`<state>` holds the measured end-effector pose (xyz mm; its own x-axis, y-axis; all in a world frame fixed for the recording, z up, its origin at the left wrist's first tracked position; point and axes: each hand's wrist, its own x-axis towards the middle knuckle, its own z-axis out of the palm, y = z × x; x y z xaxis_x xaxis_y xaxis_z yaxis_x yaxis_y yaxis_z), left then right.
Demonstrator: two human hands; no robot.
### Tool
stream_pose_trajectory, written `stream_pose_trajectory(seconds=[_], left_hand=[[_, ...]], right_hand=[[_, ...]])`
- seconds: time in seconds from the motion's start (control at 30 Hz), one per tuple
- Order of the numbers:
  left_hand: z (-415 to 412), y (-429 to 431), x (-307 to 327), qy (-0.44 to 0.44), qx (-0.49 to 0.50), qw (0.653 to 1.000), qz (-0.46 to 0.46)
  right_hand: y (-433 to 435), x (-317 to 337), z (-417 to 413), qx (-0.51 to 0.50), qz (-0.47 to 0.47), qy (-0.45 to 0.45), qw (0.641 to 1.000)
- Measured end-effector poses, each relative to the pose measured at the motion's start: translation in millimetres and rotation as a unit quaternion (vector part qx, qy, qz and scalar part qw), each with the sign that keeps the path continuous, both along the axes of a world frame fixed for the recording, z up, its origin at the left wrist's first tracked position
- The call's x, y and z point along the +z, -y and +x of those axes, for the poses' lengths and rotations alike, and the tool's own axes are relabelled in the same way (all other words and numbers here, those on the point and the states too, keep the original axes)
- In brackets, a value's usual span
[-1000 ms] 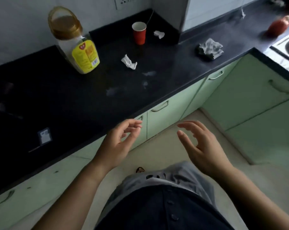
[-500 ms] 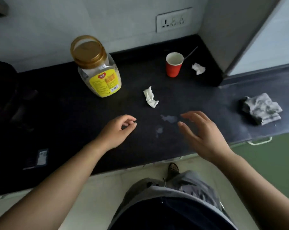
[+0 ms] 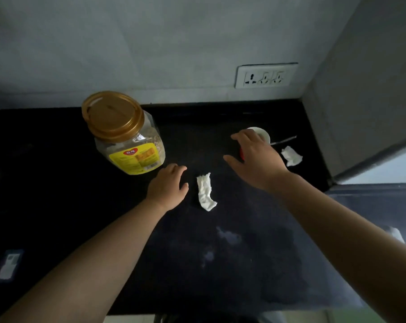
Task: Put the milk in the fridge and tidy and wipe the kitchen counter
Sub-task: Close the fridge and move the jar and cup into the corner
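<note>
On the black counter point(image 3: 57, 206) a red paper cup point(image 3: 262, 134) stands near the back corner. My right hand point(image 3: 255, 159) is spread over it, fingers apart, covering most of the cup; whether it touches the cup I cannot tell. My left hand point(image 3: 168, 186) rests low on the counter with loosely curled fingers, holding nothing, just left of a crumpled white tissue point(image 3: 205, 192). A second crumpled tissue point(image 3: 291, 156) lies right of the cup. Pale spill marks point(image 3: 227, 236) show on the counter nearer to me. No milk is in view.
A big clear jar point(image 3: 127, 138) with a gold lid and yellow label stands at the back left. A thin utensil point(image 3: 283, 141) lies behind the cup. A wall socket point(image 3: 266, 76) sits above. A grey wall point(image 3: 365, 101) closes the corner at right. A small label point(image 3: 8, 264) lies at far left.
Both hands have reached forward over the counter: the right from the spill area to above the red cup, the left to beside the middle tissue. The view has moved closer and tilted down.
</note>
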<state>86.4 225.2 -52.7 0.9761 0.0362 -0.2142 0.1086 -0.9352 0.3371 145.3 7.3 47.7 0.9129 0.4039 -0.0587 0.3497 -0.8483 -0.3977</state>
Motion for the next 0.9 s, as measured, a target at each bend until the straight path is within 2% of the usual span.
stream_pose_trajectory(seconds=[0.13,0.4,0.5,0.6,0.8,0.9], left_hand=[[3,-1,-19,0.007,-0.007,1.000,0.009],[1,-9,-38,0.016,-0.040,0.998,0.039],[1,-11,-42,0.023,-0.046,0.998,0.038],[0,-12,-43,0.030,-0.049,0.998,0.038],[1,-13,-43,0.036,-0.049,0.998,0.031],[0,-12,-43,0.032,-0.043,0.998,0.031]], right_hand=[[-7,-13,39,-0.004,-0.106,-0.009,0.994],[-11,-30,66,-0.061,-0.237,-0.047,0.968],[-15,-33,68,-0.073,-0.240,-0.081,0.965],[-19,-35,69,-0.070,-0.221,-0.078,0.970],[-25,-36,60,0.028,-0.133,-0.069,0.988],[-25,-34,55,0.028,-0.124,-0.069,0.989]])
